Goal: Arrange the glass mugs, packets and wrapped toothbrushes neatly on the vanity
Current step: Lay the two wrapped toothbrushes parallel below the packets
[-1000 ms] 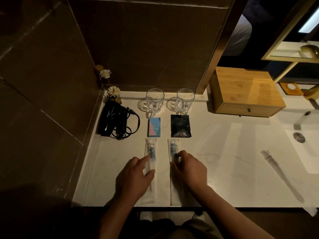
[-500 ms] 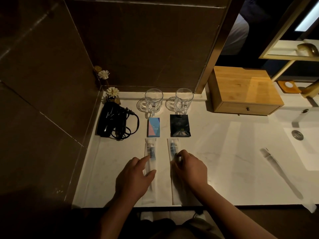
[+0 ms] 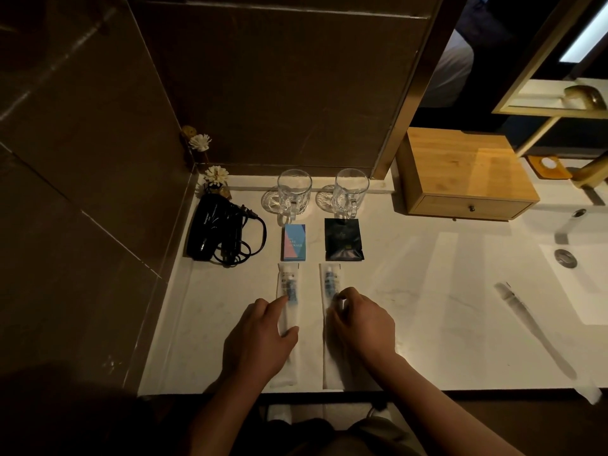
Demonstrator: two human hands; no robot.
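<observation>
Hands [image 3: 260, 337] on 2 wrapped toothbrushes [image 3: 289, 284]

Table [image 3: 427, 291] white marble-look, smooth, faint sheen. Mugs [image 3: 293, 192] clear faceted glass. Toothbrush wrappers [image 3: 289, 284] translucent matt plastic film. Dark packet [image 3: 343, 240] glossy foil (maybe plastic). Drawer box [image 3: 467, 172] light wood, matt. Hairdryer [image 3: 210, 232] black plastic.

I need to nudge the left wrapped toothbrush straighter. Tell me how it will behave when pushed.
The left wrapped toothbrush looks thin and light, so it probably slides easily on the smooth vanity top. Its loose wrapper may crinkle or shift. The left hand already rests on it.
</observation>
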